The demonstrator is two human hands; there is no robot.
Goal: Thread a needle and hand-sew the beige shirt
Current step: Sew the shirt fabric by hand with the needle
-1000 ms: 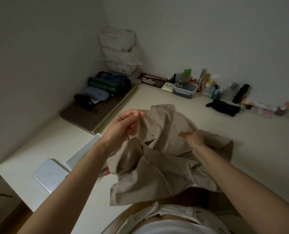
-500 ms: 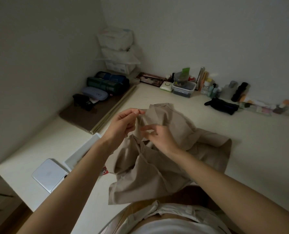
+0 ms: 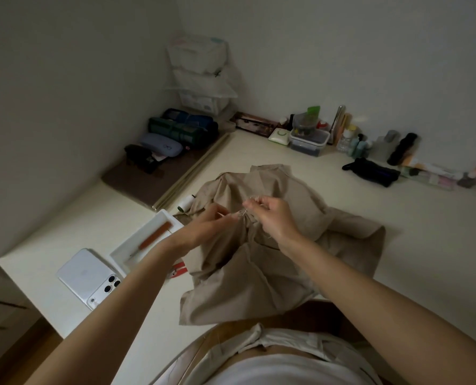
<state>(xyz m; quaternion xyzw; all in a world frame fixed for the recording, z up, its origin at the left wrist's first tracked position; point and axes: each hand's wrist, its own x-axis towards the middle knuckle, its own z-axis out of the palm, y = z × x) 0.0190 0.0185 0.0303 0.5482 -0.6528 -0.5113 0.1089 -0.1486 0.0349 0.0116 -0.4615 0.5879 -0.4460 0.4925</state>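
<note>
The beige shirt [image 3: 261, 262] lies crumpled on the cream table, hanging over the near edge. Both hands work at a fold near its middle. My left hand [image 3: 206, 226] pinches the fabric from the left. My right hand [image 3: 270, 215] is curled just right of it, pinching a thin needle [image 3: 244, 212] with pale thread running up from the fingertips. A white thread spool [image 3: 185, 202] lies at the shirt's left edge.
A white tray [image 3: 125, 252] holding a brown-handled tool sits left of the shirt, with a white phone [image 3: 88, 277] nearer the corner. Red scissor handles [image 3: 177, 269] peek from under the shirt. Pouches, boxes, bottles and a black pouch [image 3: 371, 172] line the walls.
My left hand has lowered from holding the shirt up and now pinches it near the table. My right hand has come across to meet it, now holding the needle. The tray and spool are uncovered.
</note>
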